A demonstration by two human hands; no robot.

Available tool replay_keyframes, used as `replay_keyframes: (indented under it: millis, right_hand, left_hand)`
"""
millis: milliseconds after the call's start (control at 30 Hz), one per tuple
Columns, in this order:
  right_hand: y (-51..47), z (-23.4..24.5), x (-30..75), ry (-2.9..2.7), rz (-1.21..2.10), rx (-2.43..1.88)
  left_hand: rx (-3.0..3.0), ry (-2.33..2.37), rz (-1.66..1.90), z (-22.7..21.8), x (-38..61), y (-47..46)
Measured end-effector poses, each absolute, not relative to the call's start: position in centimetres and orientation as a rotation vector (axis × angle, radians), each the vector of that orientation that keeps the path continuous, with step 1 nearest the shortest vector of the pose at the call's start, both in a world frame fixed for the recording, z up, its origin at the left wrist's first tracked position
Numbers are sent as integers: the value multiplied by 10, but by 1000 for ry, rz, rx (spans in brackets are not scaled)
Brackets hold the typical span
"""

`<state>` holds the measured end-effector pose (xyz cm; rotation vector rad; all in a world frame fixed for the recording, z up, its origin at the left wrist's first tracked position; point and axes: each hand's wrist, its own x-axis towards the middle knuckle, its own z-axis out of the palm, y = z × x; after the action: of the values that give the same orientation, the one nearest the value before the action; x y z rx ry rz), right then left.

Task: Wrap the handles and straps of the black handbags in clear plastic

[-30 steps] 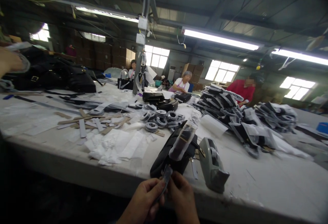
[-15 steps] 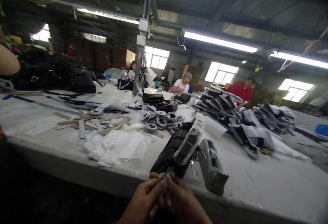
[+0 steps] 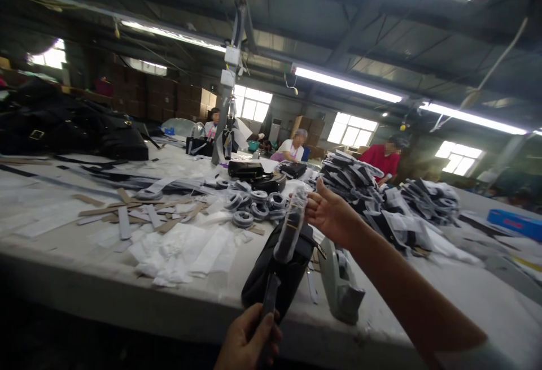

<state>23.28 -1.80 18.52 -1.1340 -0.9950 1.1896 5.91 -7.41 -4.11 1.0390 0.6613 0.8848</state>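
A black bag (image 3: 262,271) lies at the table's front edge, with its plastic-wrapped strap (image 3: 291,229) rising over it. My left hand (image 3: 249,339) is closed round a dark strap end (image 3: 271,291) in front of the bag, thumb on top. My right hand (image 3: 332,214) is stretched out beyond the bag, thumb raised and fingers loosely bent. Its fingertips are beside the far end of the wrapped strap; whether they touch it I cannot tell. A grey tape dispenser (image 3: 342,288) stands right of the bag, below my right forearm.
Several wrapped rolls (image 3: 243,218) sit behind the bag. Cardboard strips (image 3: 122,220) and crumpled white sheets (image 3: 169,257) lie to the left. Black bags (image 3: 76,127) are heaped at far left, wrapped straps (image 3: 351,175) at right. People work across the table.
My hands were together at the bag's near end and are now apart. The right has reached forward to the wrapped strap's far end; the left stays low with the strap end. The view has shifted.
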Motion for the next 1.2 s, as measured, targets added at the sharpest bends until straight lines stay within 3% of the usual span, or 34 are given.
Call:
replay_keyframes:
  millis: [167, 467, 600, 700, 833, 1000, 1033, 1133, 1200]
  right_hand:
    - [16, 237, 239, -1187, 899, -1247]
    - [34, 315, 267, -1760, 508, -1419]
    - [40, 313, 273, -2044, 283, -1511]
    - [50, 293, 280, -2120, 291, -1556]
    - [51, 251, 290, -2160, 59, -1563]
    - [-19, 166, 271, -1578, -412, -1438]
    - [-37, 142, 261, -1537, -330, -1475]
    - [-77, 67, 223, -1507, 504, -1622]
    - [-83, 26, 200, -1429, 855, -1545]
  left_hand:
    - [1297, 762, 1074, -28, 42, -60]
    - [1809, 1277, 1758, 20, -6, 5]
    - [1769, 1196, 1578, 1, 5, -3]
    - [1617, 1072, 1344, -22, 20, -22]
    - [1366, 997, 1137, -48, 37, -37]
    - [1159, 908, 1042, -59, 34, -32]
    - [1156, 903, 1028, -58, 31, -31]
    - [1175, 875, 990, -55, 25, -35]
    - [1175, 866, 1010, -53, 25, -41]
